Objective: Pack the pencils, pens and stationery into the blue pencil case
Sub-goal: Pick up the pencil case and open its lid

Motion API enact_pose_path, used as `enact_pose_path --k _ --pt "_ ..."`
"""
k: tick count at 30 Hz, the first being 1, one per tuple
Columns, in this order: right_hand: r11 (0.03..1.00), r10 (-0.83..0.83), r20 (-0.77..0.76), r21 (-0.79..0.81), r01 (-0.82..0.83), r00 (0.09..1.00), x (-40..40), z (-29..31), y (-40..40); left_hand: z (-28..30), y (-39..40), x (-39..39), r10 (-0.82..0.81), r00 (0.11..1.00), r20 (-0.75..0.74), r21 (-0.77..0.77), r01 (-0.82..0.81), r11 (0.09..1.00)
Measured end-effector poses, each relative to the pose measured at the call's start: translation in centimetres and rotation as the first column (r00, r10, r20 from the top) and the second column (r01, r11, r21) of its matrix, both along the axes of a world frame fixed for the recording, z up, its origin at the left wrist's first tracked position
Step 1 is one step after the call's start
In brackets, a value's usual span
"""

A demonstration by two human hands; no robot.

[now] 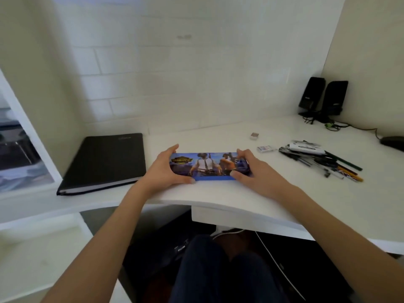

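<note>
Opening comes first, I judge: the blue pencil case (206, 166) lies shut and flat on the desk (218, 193), near its front edge, with the left hand (162, 169) and right hand (249, 169) each closing a grip on one end. Pin the base and lift the lid evenly; the pens and pencils (321, 162) wait right of the case.

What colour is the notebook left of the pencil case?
Black, with pale page edges, seen in the head view: notebook.
</note>
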State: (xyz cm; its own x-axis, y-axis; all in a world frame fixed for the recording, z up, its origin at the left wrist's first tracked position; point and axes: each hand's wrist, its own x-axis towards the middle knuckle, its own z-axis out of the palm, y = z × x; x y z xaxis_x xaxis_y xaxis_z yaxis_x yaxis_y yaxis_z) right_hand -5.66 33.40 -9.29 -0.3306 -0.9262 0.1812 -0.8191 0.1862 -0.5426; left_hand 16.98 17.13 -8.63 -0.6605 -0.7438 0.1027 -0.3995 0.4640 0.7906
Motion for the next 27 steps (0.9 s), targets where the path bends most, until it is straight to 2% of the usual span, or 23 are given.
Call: enact_pose_path --k 4,14,21,27 --pt "0.997 0.081 -0.094 0.015 -0.08 0.992 -0.5 0.1 -0.8 -0.3 0.1 -0.2 -0.023 0.999 0.044 -0.045 0.025 0.999" --pt "0.995 0.081 0.014 -0.06 -0.08 0.997 -1.7 -0.1 -2.4 -0.7 -0.4 -0.6 0.008 1.0 -0.014 -0.005 -0.008 1.0" --pt "0.993 0.076 -0.032 -0.083 -0.079 0.997 -2.1 1.3 -3.0 -0.6 -0.8 -0.7 0.031 0.998 -0.049 0.075 -0.027 0.997" --pt "0.993 0.084 -0.073 -0.076 -0.09 0.994 -2.3 1.1 -3.1 -0.5 -0.6 -1.0 0.018 1.0 -0.01 0.103 -0.017 0.995"
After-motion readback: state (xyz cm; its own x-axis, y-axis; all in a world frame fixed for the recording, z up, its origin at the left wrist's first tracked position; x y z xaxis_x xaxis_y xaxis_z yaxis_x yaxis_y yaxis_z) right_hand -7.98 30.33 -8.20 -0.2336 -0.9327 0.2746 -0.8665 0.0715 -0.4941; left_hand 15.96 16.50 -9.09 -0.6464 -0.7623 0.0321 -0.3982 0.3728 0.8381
